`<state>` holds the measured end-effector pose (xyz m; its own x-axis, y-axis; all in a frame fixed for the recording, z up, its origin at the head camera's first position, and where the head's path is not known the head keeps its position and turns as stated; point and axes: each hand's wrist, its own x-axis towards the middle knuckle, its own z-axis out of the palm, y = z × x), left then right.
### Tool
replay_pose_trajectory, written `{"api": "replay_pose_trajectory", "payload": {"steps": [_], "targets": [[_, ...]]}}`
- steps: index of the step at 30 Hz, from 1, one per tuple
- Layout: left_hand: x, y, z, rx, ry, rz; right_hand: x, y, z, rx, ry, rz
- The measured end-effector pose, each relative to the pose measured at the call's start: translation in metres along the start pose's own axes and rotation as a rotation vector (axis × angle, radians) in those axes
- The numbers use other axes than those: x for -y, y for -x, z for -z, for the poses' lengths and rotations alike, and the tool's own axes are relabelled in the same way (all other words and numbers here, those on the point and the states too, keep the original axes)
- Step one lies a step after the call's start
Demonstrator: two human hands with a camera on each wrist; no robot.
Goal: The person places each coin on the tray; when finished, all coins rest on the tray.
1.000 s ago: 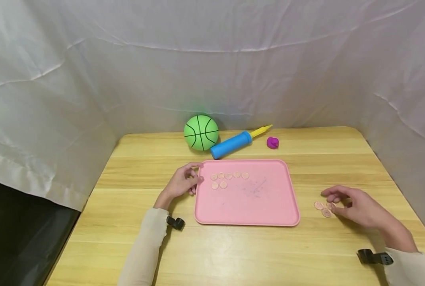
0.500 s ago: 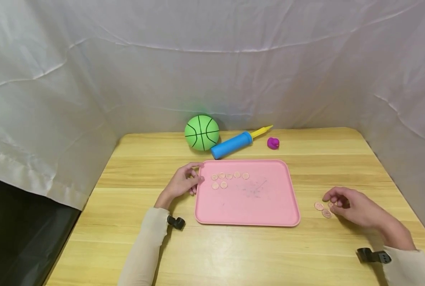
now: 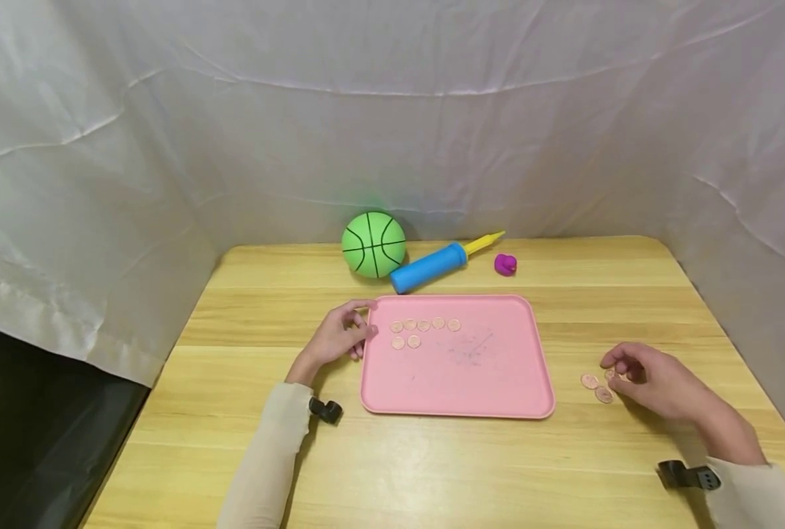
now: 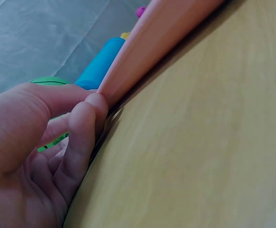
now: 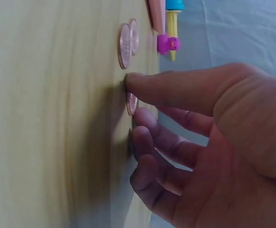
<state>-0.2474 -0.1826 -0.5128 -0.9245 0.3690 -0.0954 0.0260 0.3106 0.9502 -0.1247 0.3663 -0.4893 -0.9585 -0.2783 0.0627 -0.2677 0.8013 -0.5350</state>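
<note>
At the left edge of the pink tray (image 3: pixel 458 382), my left hand (image 3: pixel 335 336) pinches the rim between thumb and fingers; the left wrist view shows this grip on the tray side (image 4: pixel 147 52) up close. Copper-coloured coins (image 3: pixel 423 325) lie on the tray, a row of several with two below. My right hand (image 3: pixel 659 378) is low over the table right of the tray. In the right wrist view its thumb and fingertips meet the edges of a coin (image 5: pixel 132 103), partly hidden by the thumb. Two more coins, one (image 3: pixel 589 381) and another (image 3: pixel 603 394), lie beside the fingers.
Behind the tray sit a green ball (image 3: pixel 374 245) with black lines and a blue hand pump (image 3: pixel 429 268) with a yellow nozzle. A small purple rubber duck (image 3: pixel 506 264) stands to their right. Pale cloth (image 3: pixel 432 147) hangs along the table's back and sides.
My right hand has shifted slightly to the right, and its fingertips have drawn in around a coin. The left hand, tray and coins on it stay in place.
</note>
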Motion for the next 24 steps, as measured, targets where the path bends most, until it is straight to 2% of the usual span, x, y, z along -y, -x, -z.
{"api": "replay_pose_trajectory", "payload": {"steps": [5,14,20,24], "targets": [[0.0,-0.0014,-0.0008,0.004,0.002,-0.004,0.0022,-0.0017,0.0027,0.048,-0.018,-0.047],[0.0009,-0.0033,-0.0002,0.003,-0.007,-0.007,0.0055,-0.0053,0.0021,0.046,-0.015,-0.145],[0.0004,-0.0024,0.0008,0.0,-0.011,-0.009,0.0039,-0.0051,0.0032,0.035,-0.02,-0.108],[0.0002,-0.0002,0.001,0.005,-0.005,-0.008,0.0019,-0.0043,0.0033,-0.024,-0.018,-0.058]]}}
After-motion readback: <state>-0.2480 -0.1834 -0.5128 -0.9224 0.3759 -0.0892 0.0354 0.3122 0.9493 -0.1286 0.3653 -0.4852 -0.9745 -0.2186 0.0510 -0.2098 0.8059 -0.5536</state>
